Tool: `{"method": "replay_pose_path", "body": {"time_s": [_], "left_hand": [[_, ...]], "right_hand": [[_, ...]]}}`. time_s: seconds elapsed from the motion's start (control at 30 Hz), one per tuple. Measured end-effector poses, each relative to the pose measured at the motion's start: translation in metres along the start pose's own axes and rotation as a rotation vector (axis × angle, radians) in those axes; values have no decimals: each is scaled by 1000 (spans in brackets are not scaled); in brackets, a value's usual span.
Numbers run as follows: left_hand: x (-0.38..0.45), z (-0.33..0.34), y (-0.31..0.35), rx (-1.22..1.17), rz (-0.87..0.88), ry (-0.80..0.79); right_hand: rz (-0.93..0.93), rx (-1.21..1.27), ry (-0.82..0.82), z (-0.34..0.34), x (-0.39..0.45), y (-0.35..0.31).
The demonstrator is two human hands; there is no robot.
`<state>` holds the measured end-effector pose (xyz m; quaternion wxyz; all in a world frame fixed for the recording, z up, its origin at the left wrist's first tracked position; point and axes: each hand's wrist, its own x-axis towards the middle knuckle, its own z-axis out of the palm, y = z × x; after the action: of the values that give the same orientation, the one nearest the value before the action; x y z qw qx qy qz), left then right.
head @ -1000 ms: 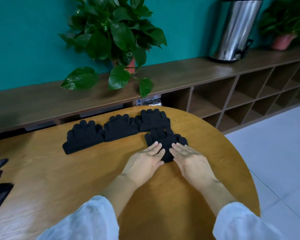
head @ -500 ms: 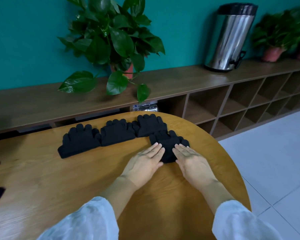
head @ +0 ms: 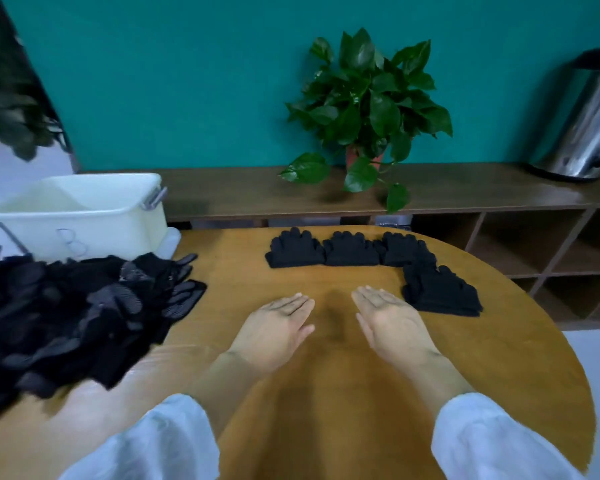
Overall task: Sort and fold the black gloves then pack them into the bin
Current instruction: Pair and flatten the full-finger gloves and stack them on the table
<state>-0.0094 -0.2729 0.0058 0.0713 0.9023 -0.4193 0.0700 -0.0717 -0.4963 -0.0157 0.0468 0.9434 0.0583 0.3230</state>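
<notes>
Hands are being held flat, fingers straight, gripping nothing: left hand (head: 274, 327) and right hand (head: 392, 323) above the round wooden table (head: 516, 358). Folded black knit gloves (head: 440, 292) are lying just beside the right hand; loose black gloves (head: 84, 306) are being kept heaped beside the cream plastic bin (head: 80, 216).

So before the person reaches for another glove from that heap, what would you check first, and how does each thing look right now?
1. Both hands free: left hand and right hand flat, holding nothing. Ok.
2. Unfolded pile within reach on the left. Ok.
3. Bare table space between the hands for folding. Ok.
4. Folded row tidy at the far edge. Ok.
5. Fourth folded stack sits nearer than the row, out of line. Not ok.
6. Room in the bin: its bottom is hidden. Cannot tell.
</notes>
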Motion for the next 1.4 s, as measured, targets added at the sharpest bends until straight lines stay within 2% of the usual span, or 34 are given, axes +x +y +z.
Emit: {"method": "replay_pose_path", "body": {"time_s": [0.17,0.33,0.63,0.87,1.07,1.2,1.3,1.4], "left_hand": [[-65,-23,-52,7,-102,78],[-131,-38,-103,21,-146,249],[-215,-34,-184,73,-221,314],[-183,-60,-257,136,-317,374],[-143,-59,-312,205,-364,304],[-134,-47,-337,220,-416,275],[-132,-34,-348,224,-406,277],[-130,-28,-352,243,-381,282]], "right_hand": [[-113,54,51,-2,32,-72],[-210,103,71,5,57,-143],[-389,216,34,35,78,-245],[-428,268,36,60,160,-290],[-431,318,-31,87,227,-330],[-347,332,-188,109,249,-345],[-334,309,-135,123,254,-353],[-281,318,-184,135,252,-360]]}}
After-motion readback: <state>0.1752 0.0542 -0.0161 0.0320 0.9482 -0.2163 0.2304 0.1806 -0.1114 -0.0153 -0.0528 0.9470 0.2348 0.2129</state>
